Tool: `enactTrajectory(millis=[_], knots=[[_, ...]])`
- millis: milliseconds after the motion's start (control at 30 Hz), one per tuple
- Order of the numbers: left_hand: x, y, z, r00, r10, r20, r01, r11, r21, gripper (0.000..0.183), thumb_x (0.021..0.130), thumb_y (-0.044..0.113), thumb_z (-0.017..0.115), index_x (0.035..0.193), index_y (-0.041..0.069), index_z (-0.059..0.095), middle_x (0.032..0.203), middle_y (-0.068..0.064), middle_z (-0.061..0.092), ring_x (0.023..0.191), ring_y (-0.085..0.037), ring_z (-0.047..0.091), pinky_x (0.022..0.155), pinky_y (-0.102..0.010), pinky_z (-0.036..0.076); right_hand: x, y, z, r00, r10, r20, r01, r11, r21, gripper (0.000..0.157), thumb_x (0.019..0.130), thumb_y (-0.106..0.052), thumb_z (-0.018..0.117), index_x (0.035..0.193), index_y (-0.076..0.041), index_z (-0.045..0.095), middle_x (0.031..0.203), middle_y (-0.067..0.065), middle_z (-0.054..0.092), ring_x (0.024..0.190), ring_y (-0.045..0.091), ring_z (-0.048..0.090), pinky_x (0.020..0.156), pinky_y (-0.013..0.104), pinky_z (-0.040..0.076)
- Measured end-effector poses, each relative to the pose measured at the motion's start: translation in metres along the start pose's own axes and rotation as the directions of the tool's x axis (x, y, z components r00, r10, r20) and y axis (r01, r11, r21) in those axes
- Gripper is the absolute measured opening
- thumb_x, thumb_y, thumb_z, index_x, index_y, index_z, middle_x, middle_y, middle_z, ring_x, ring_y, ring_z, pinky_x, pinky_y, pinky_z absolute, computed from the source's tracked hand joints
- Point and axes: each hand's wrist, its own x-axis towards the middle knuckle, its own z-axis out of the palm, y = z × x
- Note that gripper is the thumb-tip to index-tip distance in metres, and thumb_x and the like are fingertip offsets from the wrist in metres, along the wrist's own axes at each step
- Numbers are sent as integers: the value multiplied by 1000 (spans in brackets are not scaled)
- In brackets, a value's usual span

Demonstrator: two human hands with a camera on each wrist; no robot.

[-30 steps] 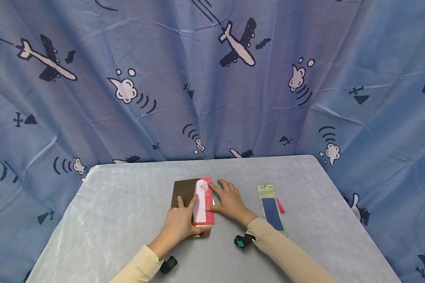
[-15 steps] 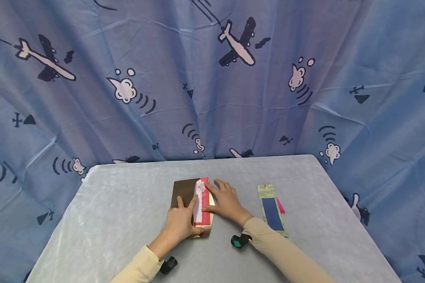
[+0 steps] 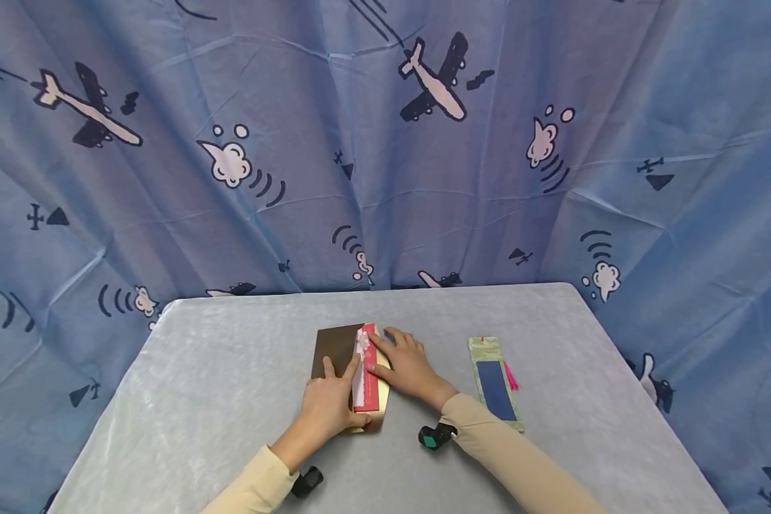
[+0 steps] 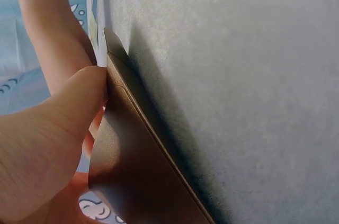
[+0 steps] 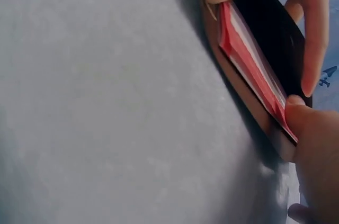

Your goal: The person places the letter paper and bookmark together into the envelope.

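Note:
A brown, metallic-looking envelope (image 3: 335, 344) lies at the middle of the table, its mouth bulging open on the right, also seen in the left wrist view (image 4: 127, 155). My left hand (image 3: 324, 401) grips it, fingers on top and thumb at the near edge. Partly inside the mouth lies a red and white card (image 3: 369, 382) with a floral print. My right hand (image 3: 414, 368) is at the card's right edge, thumb and fingers spread, pressing it. In the right wrist view the card (image 5: 254, 70) sits between the envelope's dark upper panel and its brown lower flap.
To the right lies a narrow green and dark blue packet (image 3: 496, 389), with a pink tassel (image 3: 510, 375) beside it. The grey-covered table (image 3: 218, 371) reaches back to a blue curtain (image 3: 283, 235) printed with planes.
The red and white card has slid left, deeper into the envelope, baring more of the light golden flap. My right hand has moved left with it; my left hand stays put.

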Motion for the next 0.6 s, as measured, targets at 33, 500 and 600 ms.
enactTrajectory(millis=[33, 500, 600], knots=[[0, 0, 0, 1000, -2, 1, 2, 1000, -1, 113, 56, 59, 89, 149, 13, 44, 133, -43, 51, 83, -45, 70, 74, -51, 56, 0, 0, -1, 1000, -3, 6, 3, 1000, 5, 67, 93, -47, 63, 151, -21, 42, 151, 21, 41, 136, 42, 41, 107, 63, 31], [-1, 1, 0, 1000, -20, 19, 20, 1000, -8, 113, 57, 59, 89, 150, 14, 44, 135, -42, 50, 82, -45, 70, 79, -55, 55, -1, 1, 4, 999, 10, -53, -10, 1000, -10, 69, 88, -44, 71, 148, -20, 47, 147, 23, 45, 129, 42, 47, 103, 62, 36], [-1, 1, 1, 1000, -13, 6, 13, 1000, -7, 112, 56, 59, 89, 149, 14, 44, 134, -42, 51, 83, -46, 70, 79, -57, 55, -2, 0, 5, 997, 12, -82, -13, 1000, -10, 66, 87, -44, 72, 145, -20, 51, 145, 21, 46, 129, 40, 47, 102, 62, 37]])
